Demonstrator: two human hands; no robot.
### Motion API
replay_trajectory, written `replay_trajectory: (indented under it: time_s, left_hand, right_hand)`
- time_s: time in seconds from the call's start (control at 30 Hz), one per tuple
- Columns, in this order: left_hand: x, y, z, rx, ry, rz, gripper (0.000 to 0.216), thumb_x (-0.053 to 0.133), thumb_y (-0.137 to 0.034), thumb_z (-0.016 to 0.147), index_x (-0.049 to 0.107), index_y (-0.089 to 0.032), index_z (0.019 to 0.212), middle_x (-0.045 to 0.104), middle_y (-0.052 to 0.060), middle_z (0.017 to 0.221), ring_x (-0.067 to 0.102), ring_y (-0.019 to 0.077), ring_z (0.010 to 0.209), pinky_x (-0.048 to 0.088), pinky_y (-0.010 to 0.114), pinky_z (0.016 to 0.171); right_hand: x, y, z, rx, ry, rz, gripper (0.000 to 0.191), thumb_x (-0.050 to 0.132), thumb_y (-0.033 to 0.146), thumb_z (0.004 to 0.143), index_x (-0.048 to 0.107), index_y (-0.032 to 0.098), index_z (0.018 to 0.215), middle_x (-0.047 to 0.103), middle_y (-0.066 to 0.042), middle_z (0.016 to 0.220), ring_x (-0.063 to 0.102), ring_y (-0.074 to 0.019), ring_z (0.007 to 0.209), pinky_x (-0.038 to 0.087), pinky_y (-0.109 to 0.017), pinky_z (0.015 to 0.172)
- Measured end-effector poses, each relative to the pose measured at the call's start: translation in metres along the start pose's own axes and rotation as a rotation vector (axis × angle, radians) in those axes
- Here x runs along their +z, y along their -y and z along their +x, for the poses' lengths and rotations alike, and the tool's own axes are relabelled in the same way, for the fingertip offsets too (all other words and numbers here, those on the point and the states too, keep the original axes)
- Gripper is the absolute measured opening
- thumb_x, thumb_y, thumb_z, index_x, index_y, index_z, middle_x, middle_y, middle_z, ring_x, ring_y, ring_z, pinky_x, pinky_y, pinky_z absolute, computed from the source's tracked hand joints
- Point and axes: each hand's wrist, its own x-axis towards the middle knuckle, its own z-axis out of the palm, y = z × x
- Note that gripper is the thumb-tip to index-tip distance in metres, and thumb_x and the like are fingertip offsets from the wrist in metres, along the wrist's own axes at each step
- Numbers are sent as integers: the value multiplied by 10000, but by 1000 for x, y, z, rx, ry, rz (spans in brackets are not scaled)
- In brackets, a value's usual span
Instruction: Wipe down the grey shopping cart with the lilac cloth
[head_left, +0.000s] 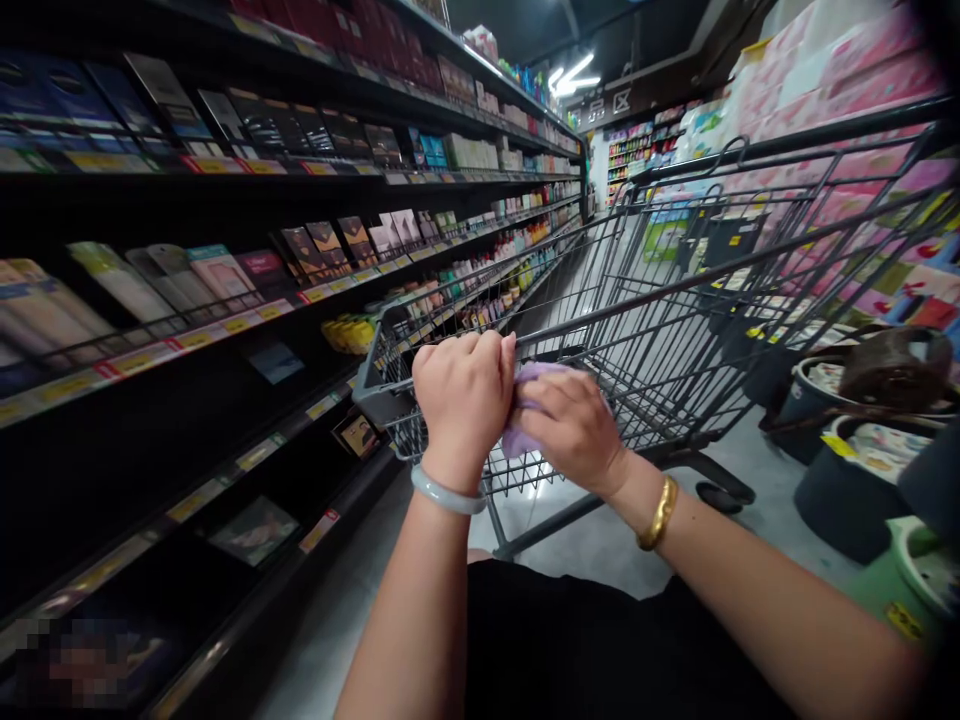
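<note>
A dark grey wire shopping cart (660, 295) stands tilted in view before me in a shop aisle. My left hand (463, 395), with a pale bangle at the wrist, is wrapped round a bar of the cart. Beside it, my right hand (566, 425) is closed on a light purple cloth (536, 375), pressed near the same bar. Part of the cloth hangs below the fingers; the rest is hidden under the hand. A gold bracelet circles my right wrist.
Along the left run long shelves (225, 325) with boxes, packets and bottles. To the right stand dark bins (844, 500), a green bucket (911, 575) and stacked pink packages (840, 90). Grey floor (337, 590) shows beneath the cart.
</note>
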Motion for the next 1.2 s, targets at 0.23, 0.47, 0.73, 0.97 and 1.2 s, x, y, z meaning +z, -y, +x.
replay_trajectory:
  time_s: [0.23, 0.47, 0.73, 0.97, 1.2]
  left_hand:
    - [-8, 3, -1, -39, 94, 40, 451, 342, -404, 1067, 534, -216, 704, 620, 16, 674, 562, 182, 685, 225, 376, 678]
    - [-12, 5, -2, -62, 110, 78, 478, 369, -512, 1046, 562, -232, 711, 645, 11, 691, 594, 199, 704, 250, 380, 695]
    - [-12, 9, -3, -66, 95, 84, 479, 428, -572, 1014, 559, -235, 700, 648, 8, 682, 596, 202, 697, 245, 375, 685]
    - [-15, 13, -6, -60, 96, 82, 490, 436, -590, 1005, 563, -235, 693, 644, 5, 670, 589, 199, 682, 238, 374, 669]
    - [-15, 21, -9, -60, 64, 84, 476, 455, -574, 1004, 564, -231, 692, 642, 6, 669, 571, 191, 674, 245, 372, 681]
  right_hand:
    - [-13, -18, 8, 250, -137, -60, 125, 725, 308, 861, 712, 267, 979, 658, -39, 1057, 557, -229, 1063, 449, -408, 951]
    - [-7, -4, 0, 38, -42, -32, 104, 673, 232, 896, 699, 271, 988, 690, -11, 1090, 560, -203, 1084, 426, -372, 932]
    - [4, 7, -4, 82, 15, -28, 94, 631, 248, 918, 712, 265, 963, 689, -21, 1084, 543, -209, 1046, 394, -389, 911]
    - [-10, -5, 8, 207, -108, -4, 100, 691, 275, 885, 714, 261, 981, 670, -36, 1048, 557, -219, 1060, 418, -391, 921]
    - [16, 19, -18, -78, 78, -29, 107, 656, 235, 911, 722, 273, 986, 715, 2, 1117, 546, -195, 1051, 398, -379, 921]
